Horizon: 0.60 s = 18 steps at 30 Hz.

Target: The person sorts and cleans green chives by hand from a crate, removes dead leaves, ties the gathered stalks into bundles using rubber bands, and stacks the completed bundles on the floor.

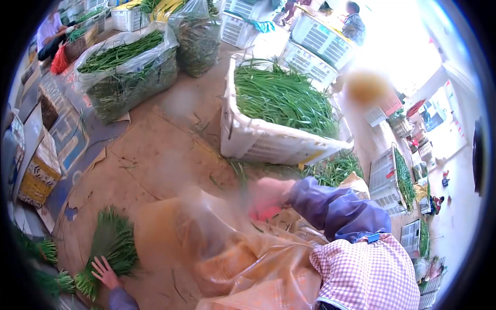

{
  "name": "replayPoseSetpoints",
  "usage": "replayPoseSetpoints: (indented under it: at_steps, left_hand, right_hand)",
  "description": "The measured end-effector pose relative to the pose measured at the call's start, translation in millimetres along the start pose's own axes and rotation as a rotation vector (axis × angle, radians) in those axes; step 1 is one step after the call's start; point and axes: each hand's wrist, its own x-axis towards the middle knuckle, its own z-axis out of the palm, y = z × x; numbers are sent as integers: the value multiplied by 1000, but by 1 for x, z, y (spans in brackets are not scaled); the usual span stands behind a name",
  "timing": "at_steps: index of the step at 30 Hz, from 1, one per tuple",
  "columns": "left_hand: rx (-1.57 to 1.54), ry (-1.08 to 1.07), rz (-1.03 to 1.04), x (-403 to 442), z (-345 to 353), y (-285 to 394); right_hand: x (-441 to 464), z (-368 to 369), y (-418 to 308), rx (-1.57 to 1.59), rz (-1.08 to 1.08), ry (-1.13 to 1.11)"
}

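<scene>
My left hand (106, 273) lies with its fingers spread on a bundle of long green leafy stalks, like garlic chives (111, 240), on the floor at the lower left. My right hand (273, 195) is near the middle, at the end of a purple sleeve (336, 206). A lens smear blurs its fingers. Something pink-red (266, 212) shows just below it, and a few green blades (240, 173) stand beside it; whether it grips them is unclear. Between the hands, a translucent orange plastic sheet (248, 253) covers my lap.
Ahead stands a white plastic crate (279, 142) heaped with green stalks, with loose stalks (336, 170) at its foot. Clear bags (124, 90) of greens are upper left. More bundles (44, 250) lie lower left, near a yellow patterned box (39, 178). Other people (354, 26) are further back.
</scene>
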Motion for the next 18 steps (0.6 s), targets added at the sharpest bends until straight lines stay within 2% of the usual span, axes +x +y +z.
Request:
replayPoseSetpoints:
  at_steps: [2, 3, 4, 5, 6, 7, 9, 10, 11, 12, 13, 14, 15, 16, 17, 18]
  left_hand:
    - [-107, -73, -15, 18, -1, 22]
    - [-188, -108, -24, 30, -6, 30]
    - [-268, -142, -35, 42, -10, 37]
    - [-483, -388, -44, 62, -59, 33]
    - [-691, -634, -51, 80, -81, 30]
    - [-687, -638, -49, 94, -74, 26]
    - [-712, -607, -79, 103, -66, 32]
    - [-754, -600, -26, 115, -26, 28]
    - [-783, -626, 16, 110, 7, 22]
    - [-927, -639, -39, 115, -6, 13]
    - [-818, -549, -52, 118, -28, 0]
    - [-717, -454, -43, 128, -32, -3]
    - [-777, -413, -59, 128, -2, 3]
    - [-817, -621, -169, 149, -19, -7]
    - [-891, -584, -302, 155, -14, -22]
    - [-911, -444, -405, 157, -1, -32]
  right_hand:
    - [42, 23, 42, -82, -76, 39]
    - [67, 38, 33, -100, -78, 109]
    - [83, 55, 69, -110, -62, 105]
    - [98, 76, 102, -100, -141, 150]
    - [99, 75, 95, -83, -223, 197]
    - [110, 68, 84, -133, -140, -46]
    - [120, 81, 82, -65, -209, -45]
    - [139, 86, 73, 11, -298, -42]
    - [145, 86, 61, -18, -292, -141]
    - [137, 82, 41, -43, -220, -106]
    - [125, 71, 13, -74, -178, -87]
    - [117, 60, -1, 74, -46, -181]
    - [114, 67, 15, 205, -34, -141]
    - [112, 65, 24, 154, -132, -70]
    - [122, 62, 18, 111, -236, 7]
    - [123, 58, 0, 153, -204, 44]
